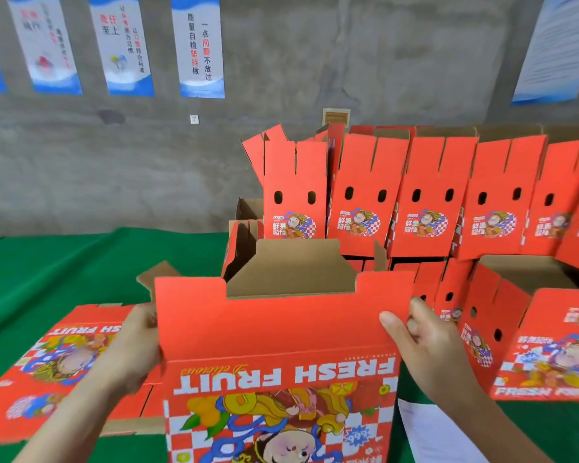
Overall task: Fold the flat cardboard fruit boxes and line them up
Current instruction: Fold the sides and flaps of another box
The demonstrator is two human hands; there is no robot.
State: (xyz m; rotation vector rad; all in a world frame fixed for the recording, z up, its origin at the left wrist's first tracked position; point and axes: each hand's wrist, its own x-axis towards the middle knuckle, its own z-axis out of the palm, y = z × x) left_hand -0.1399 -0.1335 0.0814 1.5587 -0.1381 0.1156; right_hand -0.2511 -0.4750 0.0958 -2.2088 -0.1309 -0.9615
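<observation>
The rough grey concrete wall [315, 78] fills the top of my view, with glossy blue-and-white posters [198, 45] of vertical script hung along it. Below it is the table [64, 262], covered in a flat green cloth. At the back right stands a row of folded boxes [425, 195]. They are upright red corrugated card with slotted top flaps, paired oval holes and a cartoon print, packed side by side and touching. More of them sit in front and lower, and one [555, 345] is tipped on its side.

In the centre, nearest me, is the box being folded [274, 329]. It has a smooth red printed panel with upside-down "FRESH FRUIT" lettering, a notch cut in its top edge, and raw brown card inside. Under its left side lies a flat blank [57, 362] on the cloth. A white paper sheet [425, 429] lies lower right.

My left hand [134, 342] grips the panel's left edge. My right hand [425, 339] pinches the right edge, thumb on the front and fingers curled behind.
</observation>
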